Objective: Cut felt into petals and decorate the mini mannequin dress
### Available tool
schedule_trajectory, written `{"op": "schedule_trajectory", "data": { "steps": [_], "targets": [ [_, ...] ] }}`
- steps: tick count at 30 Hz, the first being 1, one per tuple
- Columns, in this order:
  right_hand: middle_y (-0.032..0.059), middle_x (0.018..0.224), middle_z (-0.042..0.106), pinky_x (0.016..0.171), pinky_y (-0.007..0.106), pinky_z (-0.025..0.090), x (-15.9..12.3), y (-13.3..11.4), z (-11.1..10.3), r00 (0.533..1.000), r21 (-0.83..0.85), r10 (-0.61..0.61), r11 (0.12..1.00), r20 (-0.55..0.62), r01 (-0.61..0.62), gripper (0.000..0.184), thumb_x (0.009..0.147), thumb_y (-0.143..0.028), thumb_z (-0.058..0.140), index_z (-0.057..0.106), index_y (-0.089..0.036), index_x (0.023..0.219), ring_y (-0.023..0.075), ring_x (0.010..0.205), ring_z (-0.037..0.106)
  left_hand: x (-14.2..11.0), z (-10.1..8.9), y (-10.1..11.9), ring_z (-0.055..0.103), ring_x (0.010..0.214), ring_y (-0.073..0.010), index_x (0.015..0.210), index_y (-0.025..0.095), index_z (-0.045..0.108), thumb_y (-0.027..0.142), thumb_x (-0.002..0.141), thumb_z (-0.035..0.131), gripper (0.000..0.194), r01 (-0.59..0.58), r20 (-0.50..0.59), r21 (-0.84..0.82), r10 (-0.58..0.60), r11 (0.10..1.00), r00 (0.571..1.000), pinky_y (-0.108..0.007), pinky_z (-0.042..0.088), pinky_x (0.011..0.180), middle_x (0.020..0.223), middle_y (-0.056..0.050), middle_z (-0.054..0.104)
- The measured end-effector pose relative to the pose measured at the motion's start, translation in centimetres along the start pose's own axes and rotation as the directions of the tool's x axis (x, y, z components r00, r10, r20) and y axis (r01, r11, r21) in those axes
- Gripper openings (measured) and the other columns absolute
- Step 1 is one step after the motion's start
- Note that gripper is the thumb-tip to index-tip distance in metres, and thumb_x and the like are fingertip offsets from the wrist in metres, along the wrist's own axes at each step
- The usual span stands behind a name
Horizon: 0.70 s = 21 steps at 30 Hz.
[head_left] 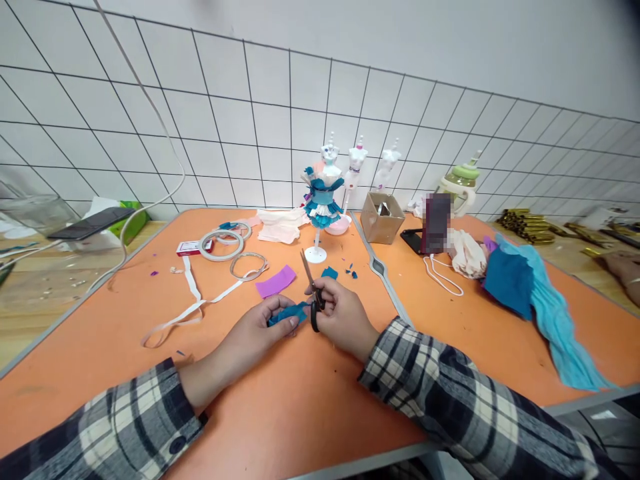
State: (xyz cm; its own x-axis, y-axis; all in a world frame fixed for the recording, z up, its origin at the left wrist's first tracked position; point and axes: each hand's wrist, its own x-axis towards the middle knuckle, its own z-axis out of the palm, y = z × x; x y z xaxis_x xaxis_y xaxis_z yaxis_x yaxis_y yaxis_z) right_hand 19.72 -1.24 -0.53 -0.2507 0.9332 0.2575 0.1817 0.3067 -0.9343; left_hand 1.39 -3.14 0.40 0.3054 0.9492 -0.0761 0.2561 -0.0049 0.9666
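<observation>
My left hand (267, 328) pinches a small piece of blue crepe paper (290, 313) above the orange table. Black-handled scissors (314, 300) are in my right hand (345, 317), blades pointing up and away from me. The fingertips of both hands meet at the right end of the blue piece. Just beyond them lie a purple paper piece (276, 281) and a small blue scrap (329, 273). Farther back stands a mini dress form (330, 157) wearing a blue and white ruffled dress (323, 200).
Rolls of tape (221, 246) and white ribbon (190, 309) lie left. Two bare dress forms (357, 160) and a cardboard box (383, 219) stand at the back. A phone (437, 223), a bottle (460, 183) and blue crepe paper (560, 320) are right. Another person's hand (623, 267) shows far right.
</observation>
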Motion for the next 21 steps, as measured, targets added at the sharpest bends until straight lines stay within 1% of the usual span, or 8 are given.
{"op": "schedule_trajectory", "data": {
  "steps": [3,5,9,12,14,17,19,21],
  "targets": [
    [0.0003,0.088,0.066,0.074,0.023,0.052,0.4,0.1,-0.4,0.998,0.168,0.018,0.986,-0.061,-0.007,0.030,0.069,-0.015,0.061,0.058,-0.021,0.098,0.0124,0.081,0.065,0.0,-0.1,0.2,0.055,0.074,-0.0168,0.095,0.017,0.061,0.040,0.083,0.062,0.026,0.005,0.032,-0.021,-0.004,1.000,0.999,-0.028,0.040,0.070,0.079,0.000,0.062],
    [-0.0002,0.084,0.064,0.074,0.024,0.053,0.5,-0.1,-0.8,0.995,0.230,0.053,0.973,-0.083,-0.033,0.029,0.068,-0.017,0.063,0.056,-0.020,0.096,0.0125,0.079,0.065,0.0,-0.1,0.3,0.056,0.072,-0.0167,0.092,0.016,0.062,0.039,0.083,0.061,0.025,0.014,0.047,-0.084,-0.010,0.996,0.999,-0.028,0.041,0.069,0.076,-0.001,0.063],
    [-0.0008,0.079,0.063,0.068,0.024,0.052,0.9,-0.6,-1.6,0.987,0.262,0.104,0.962,-0.120,-0.070,0.032,0.066,-0.021,0.066,0.055,-0.020,0.096,0.0126,0.072,0.065,-0.2,-0.1,0.4,0.061,0.075,-0.0186,0.094,0.017,0.063,0.030,0.079,0.065,0.020,0.079,0.063,-0.279,-0.064,0.957,0.996,-0.031,0.045,0.073,0.077,-0.002,0.067],
    [-0.0008,0.078,0.063,0.071,0.025,0.052,1.1,-0.5,-1.8,0.985,0.253,0.123,0.963,-0.123,-0.089,0.034,0.066,-0.024,0.068,0.055,-0.020,0.097,0.0132,0.073,0.065,-0.3,-0.2,0.5,0.062,0.071,-0.0174,0.088,0.017,0.065,0.019,0.074,0.065,0.014,0.123,0.089,-0.344,-0.098,0.931,0.991,-0.029,0.047,0.071,0.074,-0.003,0.069],
    [-0.0004,0.079,0.063,0.072,0.026,0.052,1.3,-0.3,-1.9,0.985,0.242,0.140,0.964,-0.105,-0.111,0.036,0.065,-0.026,0.071,0.054,-0.020,0.096,0.0137,0.074,0.065,-0.3,-0.4,0.5,0.058,0.062,-0.0138,0.082,0.017,0.066,0.015,0.072,0.064,0.010,0.134,0.113,-0.398,-0.096,0.908,0.989,-0.024,0.046,0.063,0.068,-0.002,0.067],
    [-0.0006,0.076,0.064,0.068,0.026,0.050,1.6,0.1,-2.2,0.981,0.206,0.192,0.962,-0.034,-0.181,0.038,0.066,-0.031,0.074,0.055,-0.020,0.097,0.0144,0.072,0.064,-0.3,-0.6,0.4,0.053,0.054,-0.0099,0.080,0.015,0.066,0.018,0.077,0.067,0.004,0.177,0.131,-0.525,-0.126,0.832,0.983,-0.019,0.044,0.053,0.061,0.000,0.062],
    [-0.0011,0.072,0.063,0.064,0.025,0.049,1.7,0.1,-2.6,0.977,0.181,0.215,0.961,-0.004,-0.210,0.037,0.070,-0.036,0.073,0.055,-0.019,0.098,0.0144,0.070,0.064,-0.2,-0.8,0.3,0.055,0.055,-0.0092,0.086,0.014,0.066,0.017,0.080,0.068,0.007,0.185,0.095,-0.615,-0.161,0.767,0.982,-0.017,0.047,0.052,0.064,-0.001,0.063],
    [-0.0019,0.065,0.062,0.060,0.023,0.046,1.6,-0.1,-3.2,0.977,0.149,0.211,0.965,0.042,-0.215,0.032,0.077,-0.040,0.068,0.056,-0.018,0.095,0.0128,0.063,0.061,0.0,-1.2,0.4,0.060,0.059,-0.0092,0.092,0.015,0.065,0.009,0.080,0.066,0.013,0.134,0.006,-0.702,-0.182,0.700,0.983,-0.016,0.052,0.056,0.069,-0.002,0.065]
  ]
}}
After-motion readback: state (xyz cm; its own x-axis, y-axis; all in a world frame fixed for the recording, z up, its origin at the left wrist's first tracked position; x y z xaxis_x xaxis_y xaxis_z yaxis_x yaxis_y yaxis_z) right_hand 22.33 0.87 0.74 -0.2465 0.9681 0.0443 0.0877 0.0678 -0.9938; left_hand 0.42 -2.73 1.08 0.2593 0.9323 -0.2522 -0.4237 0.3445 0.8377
